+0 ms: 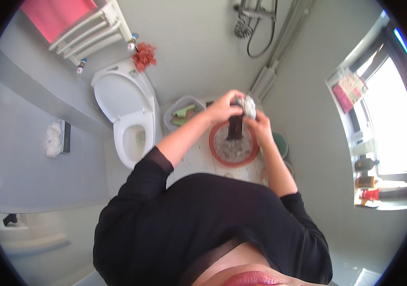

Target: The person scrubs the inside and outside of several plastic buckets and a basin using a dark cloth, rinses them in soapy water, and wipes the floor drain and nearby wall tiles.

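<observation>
My left hand (pixel 223 108) and my right hand (pixel 261 126) are raised together above a red-rimmed basin (pixel 213 153). Between them they grip a bunched, wet-looking cloth. One part of the cloth is whitish (pixel 248 106), perhaps with suds on it. A dark length of the cloth (pixel 235 126) hangs down over the basin. Greyish, foamy water (pixel 233 150) fills the basin. My fingers partly cover the cloth, so what kind of item it is I cannot tell.
A white toilet (pixel 134 141) with its lid up stands to the left. Beside it sits a pale bin (pixel 169 118) holding green items (pixel 183 111). A green bucket (pixel 281 143) is right of the basin. Bottles (pixel 364 164) line the windowsill.
</observation>
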A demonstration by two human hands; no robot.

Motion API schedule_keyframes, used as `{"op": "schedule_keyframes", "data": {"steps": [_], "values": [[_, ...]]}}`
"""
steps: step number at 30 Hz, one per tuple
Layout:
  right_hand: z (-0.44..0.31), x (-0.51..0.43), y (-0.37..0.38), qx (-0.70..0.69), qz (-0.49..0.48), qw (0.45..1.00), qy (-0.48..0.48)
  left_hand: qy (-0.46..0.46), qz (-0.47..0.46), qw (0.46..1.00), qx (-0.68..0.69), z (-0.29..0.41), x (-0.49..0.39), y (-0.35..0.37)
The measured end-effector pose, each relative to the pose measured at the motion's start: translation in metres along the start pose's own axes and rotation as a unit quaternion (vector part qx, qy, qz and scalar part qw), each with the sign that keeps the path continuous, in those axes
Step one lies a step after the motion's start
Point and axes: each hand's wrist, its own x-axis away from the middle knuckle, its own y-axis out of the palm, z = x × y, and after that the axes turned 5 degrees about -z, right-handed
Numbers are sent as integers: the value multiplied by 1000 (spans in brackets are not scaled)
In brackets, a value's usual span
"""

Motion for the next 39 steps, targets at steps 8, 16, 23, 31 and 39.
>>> {"op": "schedule_keyframes", "data": {"steps": [8, 16, 23, 31, 39], "values": [[-5, -8, -27, -149, 3, 988, 34, -48, 14, 994, 99, 33, -27, -6], [9, -22, -55, -275, 71, 959, 15, -87, 44, 977, 191, 31, -45, 2], [26, -28, -86, -344, 136, 929, -24, -159, -24, 987, 8, 26, -64, 16], [15, -48, -118, -199, 149, 969, -8, -69, -17, 768, -636, 14, -86, 11], [-34, -75, -62, -117, -36, 991, -49, 2, 446, 893, 62, -49, -128, 8]]}}
